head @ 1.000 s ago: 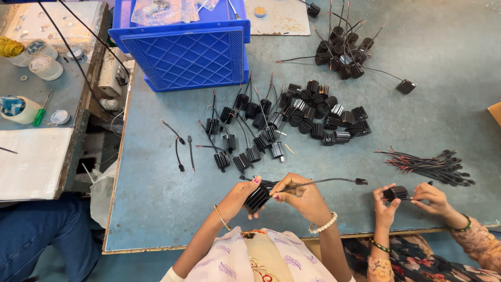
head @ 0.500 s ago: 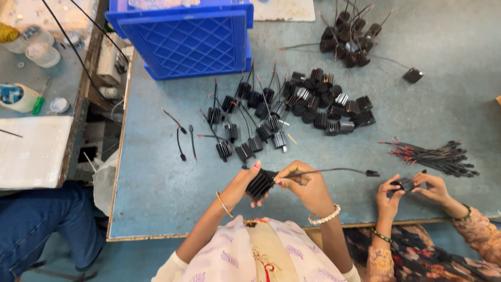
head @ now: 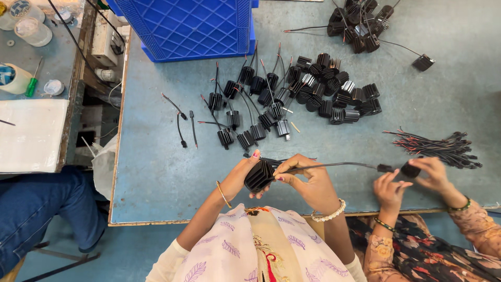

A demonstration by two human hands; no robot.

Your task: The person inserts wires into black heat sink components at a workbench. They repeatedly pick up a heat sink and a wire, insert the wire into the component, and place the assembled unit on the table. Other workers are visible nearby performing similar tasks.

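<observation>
Black finned metal, a small ribbed heat sink (head: 259, 175), sits clamped in the left hand (head: 241, 176) just above the counter's (head: 156, 172) near edge. The right hand (head: 308, 180) has its fingers (head: 284, 168) pinched together on the black lead wire (head: 334, 165) where it leaves the part. It looks rigid and light, with sharp fins, so the flat ends seem the better hold; the wire is limp. More heat sinks (head: 292, 99) lie heaped mid-counter. A co-worker's hands (head: 412, 180) work at the near right edge.
</observation>
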